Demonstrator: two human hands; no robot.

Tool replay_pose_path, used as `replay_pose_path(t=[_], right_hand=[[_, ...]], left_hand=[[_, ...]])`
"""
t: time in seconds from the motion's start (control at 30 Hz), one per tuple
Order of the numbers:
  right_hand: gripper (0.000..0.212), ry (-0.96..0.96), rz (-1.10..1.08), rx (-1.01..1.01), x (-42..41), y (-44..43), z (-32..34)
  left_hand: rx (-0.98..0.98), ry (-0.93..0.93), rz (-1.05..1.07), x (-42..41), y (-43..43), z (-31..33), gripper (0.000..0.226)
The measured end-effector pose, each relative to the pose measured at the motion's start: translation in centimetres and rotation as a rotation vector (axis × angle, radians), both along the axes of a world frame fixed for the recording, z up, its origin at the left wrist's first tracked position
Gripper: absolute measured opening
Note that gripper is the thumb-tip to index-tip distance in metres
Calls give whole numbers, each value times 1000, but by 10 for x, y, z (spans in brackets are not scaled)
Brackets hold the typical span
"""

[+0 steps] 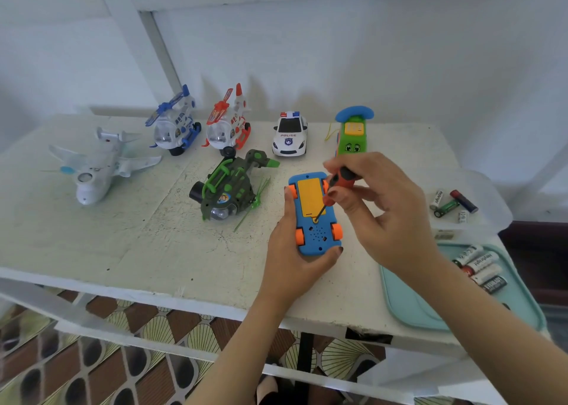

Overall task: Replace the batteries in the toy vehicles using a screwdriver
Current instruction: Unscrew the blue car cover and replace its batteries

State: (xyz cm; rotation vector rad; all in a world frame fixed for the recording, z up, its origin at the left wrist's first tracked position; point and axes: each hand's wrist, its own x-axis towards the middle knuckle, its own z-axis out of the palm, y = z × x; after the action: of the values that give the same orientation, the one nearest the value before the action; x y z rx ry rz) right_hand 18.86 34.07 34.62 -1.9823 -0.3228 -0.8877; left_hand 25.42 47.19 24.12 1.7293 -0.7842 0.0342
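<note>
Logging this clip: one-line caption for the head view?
Left hand holds the toy car underside up; right hand holds a screwdriver with its tip at the near end of the yellow cover.

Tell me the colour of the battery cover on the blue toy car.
Yellow: the battery cover on the blue toy car, seen best in the head view.

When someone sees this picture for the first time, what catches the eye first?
Near the table's front, the left hand holds a blue toy car upside down while the right hand sets a screwdriver at its yellow cover. Behind it, a police car stands among bright toys; batteries lie on a teal tray at the right.
</note>
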Motion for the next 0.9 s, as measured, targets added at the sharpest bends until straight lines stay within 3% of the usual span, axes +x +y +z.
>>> replay_pose_path(t=[0.1, 0.3, 0.53, 0.7, 0.9], right_hand=[[32, -19, -35, -54, 1, -1, 4], [18, 31, -10, -38, 4, -5, 6], [28, 103, 40, -37, 7, -11, 15], [34, -19, -160, -163, 10, -10, 16], [20, -114, -265, -144, 13, -8, 19]], left_hand=[[2, 15, 4, 0, 0, 0, 104], [-7, 31, -1, -1, -2, -1, 104], [2, 38, 22, 0, -3, -2, 106], [18, 42, 47, -2, -2, -2, 105], [11, 28, 5, 0, -2, -1, 104]])
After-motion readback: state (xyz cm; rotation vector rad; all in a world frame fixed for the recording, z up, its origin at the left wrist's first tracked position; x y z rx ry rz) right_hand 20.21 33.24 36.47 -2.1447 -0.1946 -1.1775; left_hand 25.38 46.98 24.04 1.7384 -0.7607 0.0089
